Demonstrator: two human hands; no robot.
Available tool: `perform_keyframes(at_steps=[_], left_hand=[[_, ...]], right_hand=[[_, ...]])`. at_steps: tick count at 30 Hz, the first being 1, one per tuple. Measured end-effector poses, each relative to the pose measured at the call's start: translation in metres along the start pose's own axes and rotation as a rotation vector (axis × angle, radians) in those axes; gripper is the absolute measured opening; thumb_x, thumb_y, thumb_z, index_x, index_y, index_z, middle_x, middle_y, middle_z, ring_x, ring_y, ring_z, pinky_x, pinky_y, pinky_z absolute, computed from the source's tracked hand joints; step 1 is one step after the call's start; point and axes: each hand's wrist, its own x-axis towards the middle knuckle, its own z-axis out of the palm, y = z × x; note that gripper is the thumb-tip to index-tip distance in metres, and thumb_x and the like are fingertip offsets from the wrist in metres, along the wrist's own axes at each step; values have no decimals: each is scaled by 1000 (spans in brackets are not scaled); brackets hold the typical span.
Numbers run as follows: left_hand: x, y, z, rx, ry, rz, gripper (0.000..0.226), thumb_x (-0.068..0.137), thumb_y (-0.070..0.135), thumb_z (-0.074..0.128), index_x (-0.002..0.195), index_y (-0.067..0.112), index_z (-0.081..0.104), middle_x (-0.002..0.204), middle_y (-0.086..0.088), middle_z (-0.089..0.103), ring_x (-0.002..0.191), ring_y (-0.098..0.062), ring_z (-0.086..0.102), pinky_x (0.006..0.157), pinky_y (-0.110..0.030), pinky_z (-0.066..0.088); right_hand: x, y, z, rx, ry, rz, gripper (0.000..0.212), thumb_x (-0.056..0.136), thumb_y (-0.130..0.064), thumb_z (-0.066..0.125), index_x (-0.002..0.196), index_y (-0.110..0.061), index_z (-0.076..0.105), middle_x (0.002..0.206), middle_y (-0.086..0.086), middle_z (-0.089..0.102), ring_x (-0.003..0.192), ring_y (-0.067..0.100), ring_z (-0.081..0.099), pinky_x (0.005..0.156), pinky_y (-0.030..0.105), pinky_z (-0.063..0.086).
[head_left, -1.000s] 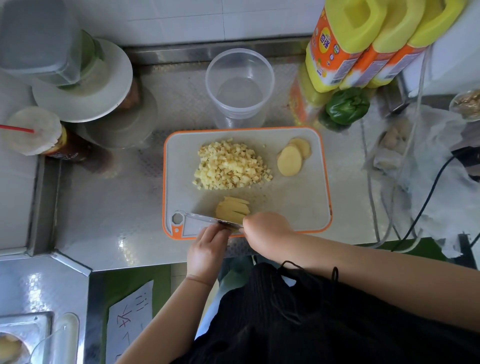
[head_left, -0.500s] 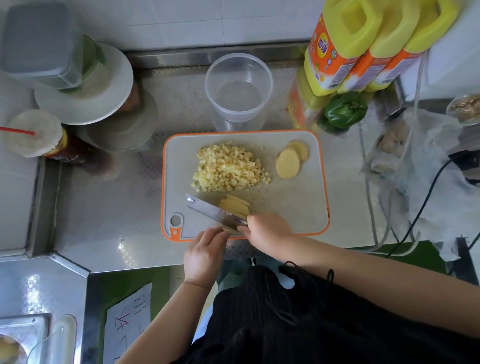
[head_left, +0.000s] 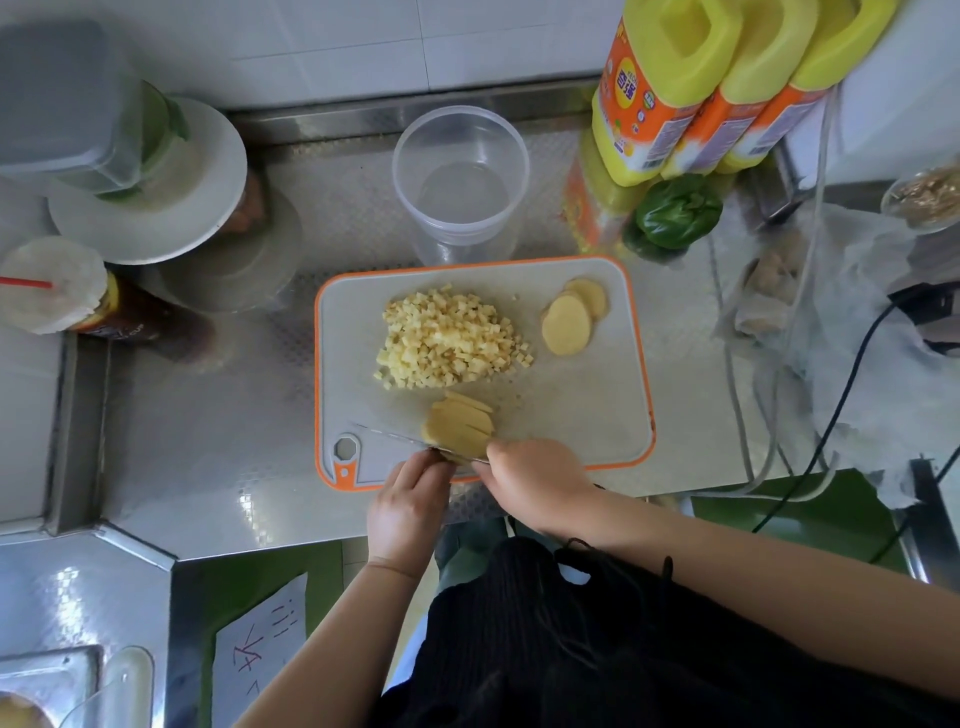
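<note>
Two hands close together at the near edge of a grey plastic cutting board with an orange rim (head_left: 597, 415), cutting potato.

At far left stands a plastic cup with a red straw (head_left: 52, 291). On the board lies a heap of small yellow potato cubes (head_left: 447, 343), and just in front of it a stack of pale yellow potato slices (head_left: 460, 423). The left hand (head_left: 408, 501) bends its fingertips down onto the stack's near edge. The thin steel knife blade (head_left: 400, 438) stands on edge across the stack, right against those fingertips. The right hand (head_left: 535, 480), just beside the left, is curled over the knife's handle and hides it. Further right, two round potato slices (head_left: 569, 322) overlap near the board's far corner.
</note>
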Motion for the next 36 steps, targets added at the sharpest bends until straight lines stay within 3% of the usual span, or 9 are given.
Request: perform_keyframes(at_steps=[4, 7, 11, 14, 17, 19, 23, 29, 36], left_hand=[[10, 1, -3, 9, -38, 34, 17, 76, 5, 59, 86, 10, 71, 101, -1, 61, 71, -28, 62, 50, -33, 51], [16, -3, -11, 53, -63, 109, 15, 83, 15, 68, 97, 11, 68, 102, -6, 62, 71, -28, 64, 54, -37, 54], [42, -9, -30, 237, -228, 231, 83, 60, 36, 91, 129, 15, 50, 126, -7, 54, 102, -31, 60, 79, -43, 55], [81, -14, -33, 326, -409, 383, 108, 48, 47, 94, 138, 8, 49, 140, -11, 54, 122, -31, 55, 93, -43, 53], [105, -17, -31, 353, -573, 536, 105, 46, 48, 93, 135, 6, 57, 136, -11, 59, 118, -29, 62, 93, -39, 53], [112, -17, -30, 341, -668, 575, 98, 58, 48, 88, 141, 8, 52, 141, -10, 55, 122, -29, 59, 99, -38, 49], [118, -19, -28, 346, -682, 615, 86, 58, 47, 87, 131, 10, 60, 132, -10, 61, 113, -30, 63, 92, -38, 53], [96, -18, -27, 221, -635, 315, 76, 66, 45, 83, 131, 14, 57, 133, -7, 56, 118, -30, 55, 88, -44, 56], [57, 28, -19, 161, -469, -405, 77, 84, 49, 66, 144, 14, 34, 142, -5, 33, 128, -26, 30, 105, -37, 36]], right_hand=[[-3, 5, -13, 84, 101, 82, 37, 100, -43, 38, 75, -16, 40, 53, -5, 35, 46, 17, 39, 41, 28, 21], [-4, 13, -24, 112, 191, 127, 42, 99, -46, 39, 71, -15, 40, 51, -4, 34, 43, 15, 36, 40, 29, 22], [-3, 27, -35, 136, 190, 233, 42, 98, -50, 36, 81, -13, 47, 57, -3, 37, 61, 24, 51, 51, 32, 28], [-5, 41, -37, 220, 217, 290, 40, 98, -48, 38, 78, -14, 41, 56, -4, 36, 70, 30, 58, 54, 33, 29], [-10, 47, -39, 322, 247, 346, 39, 98, -47, 42, 72, -17, 36, 58, -2, 39, 73, 34, 58, 55, 34, 30], [-13, 48, -39, 342, 286, 386, 39, 97, -47, 44, 76, -14, 40, 62, 2, 45, 75, 35, 59, 56, 34, 31], [-18, 50, -35, 364, 289, 434, 39, 96, -48, 45, 78, -13, 43, 60, 2, 46, 70, 32, 57, 54, 32, 31], [-19, 53, -29, 368, 216, 400, 46, 96, -49, 43, 65, -19, 29, 54, -1, 40, 56, 24, 45, 48, 32, 25], [-7, 54, -39, 301, 190, 353, 38, 97, -47, 43, 76, -16, 41, 58, -3, 43, 61, 22, 49, 52, 32, 31]])
